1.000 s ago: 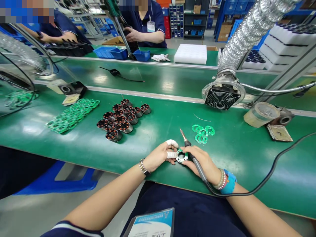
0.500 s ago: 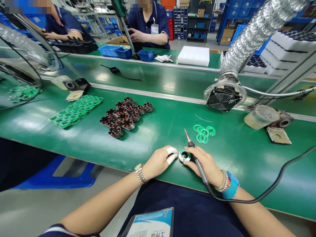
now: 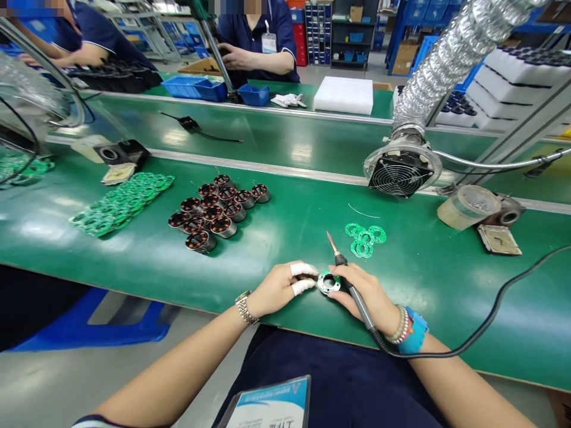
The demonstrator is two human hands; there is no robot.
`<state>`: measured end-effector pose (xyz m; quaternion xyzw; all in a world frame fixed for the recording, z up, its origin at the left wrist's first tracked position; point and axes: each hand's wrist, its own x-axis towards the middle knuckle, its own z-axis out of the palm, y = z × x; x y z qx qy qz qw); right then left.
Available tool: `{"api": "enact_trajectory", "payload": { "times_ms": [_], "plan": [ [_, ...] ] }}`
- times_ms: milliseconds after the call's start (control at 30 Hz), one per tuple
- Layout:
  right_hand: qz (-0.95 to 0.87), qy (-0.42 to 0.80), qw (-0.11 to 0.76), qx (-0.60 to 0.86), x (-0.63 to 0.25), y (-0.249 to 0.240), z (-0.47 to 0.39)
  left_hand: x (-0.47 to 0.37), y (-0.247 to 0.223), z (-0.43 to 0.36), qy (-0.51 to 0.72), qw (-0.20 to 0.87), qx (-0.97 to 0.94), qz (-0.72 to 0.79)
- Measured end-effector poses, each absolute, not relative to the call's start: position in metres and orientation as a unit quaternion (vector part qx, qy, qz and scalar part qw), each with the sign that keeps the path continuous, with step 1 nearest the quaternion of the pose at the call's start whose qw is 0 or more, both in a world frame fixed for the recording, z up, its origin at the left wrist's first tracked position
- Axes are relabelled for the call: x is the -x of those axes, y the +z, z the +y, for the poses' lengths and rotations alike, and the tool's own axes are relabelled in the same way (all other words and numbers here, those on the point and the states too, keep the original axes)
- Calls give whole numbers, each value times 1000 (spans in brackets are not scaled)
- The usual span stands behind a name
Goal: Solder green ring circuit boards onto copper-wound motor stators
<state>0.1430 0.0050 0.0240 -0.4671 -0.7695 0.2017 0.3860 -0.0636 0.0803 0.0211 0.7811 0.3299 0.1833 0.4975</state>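
A round part with a green and white ring board on top rests near the bench's front edge, between my hands. My right hand grips it by the right side with thumb and forefinger, and a soldering iron lies across that hand, tip pointing up and left. At the part's left side is my left hand, with white covers on two fingertips; its fingers are bent together, and what is between them is too small to make out. Several green ring boards lie beyond my right hand.
Several copper-wound stators stand left of centre, with piled green boards farther left. A fan on a silver duct, a tub and a sponge tray are right. A person sits opposite.
The view has shifted slightly, moving the bench items left in the picture. My left fingers have parted a little at the round part's edge; my right hand still holds part and iron.
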Motion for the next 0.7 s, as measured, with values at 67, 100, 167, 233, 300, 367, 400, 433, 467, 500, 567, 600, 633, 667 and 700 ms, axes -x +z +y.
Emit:
{"api": "enact_trajectory", "payload": {
  "times_ms": [67,100,167,233,300,367,400,433,467,500,567,600,633,667,700],
  "plan": [
    [-768,201,388,468,-143,23,5,64,21,83,199,438,-825,297],
    [-768,202,387,469,-143,23,5,63,22,84,203,424,-835,285],
    [-767,207,385,469,-143,23,5,59,23,83,201,405,-847,279],
    [-766,211,384,470,-143,23,4,53,23,80,191,380,-854,300],
    [-765,211,387,470,-143,22,4,46,23,73,187,354,-849,346],
    [-763,208,391,470,-143,22,4,41,25,66,187,378,-810,406],
    [-763,207,393,469,-143,21,3,40,26,63,183,422,-775,433],
    [-764,206,393,468,-143,21,3,39,27,60,174,478,-732,453],
    [-764,206,393,467,-142,21,3,40,29,58,162,536,-687,463],
    [-765,207,393,466,-142,21,3,43,30,57,150,584,-650,462],
    [-765,210,393,465,-142,22,4,48,31,59,144,630,-620,445],
    [-764,212,395,464,-142,22,4,51,30,62,149,635,-621,435],
    [-763,214,396,464,-142,22,4,53,29,65,155,639,-624,423],
    [-762,216,397,464,-143,21,4,55,27,69,162,643,-624,412],
    [-762,217,398,463,-143,21,4,56,25,73,168,651,-622,402]
  ]
}}
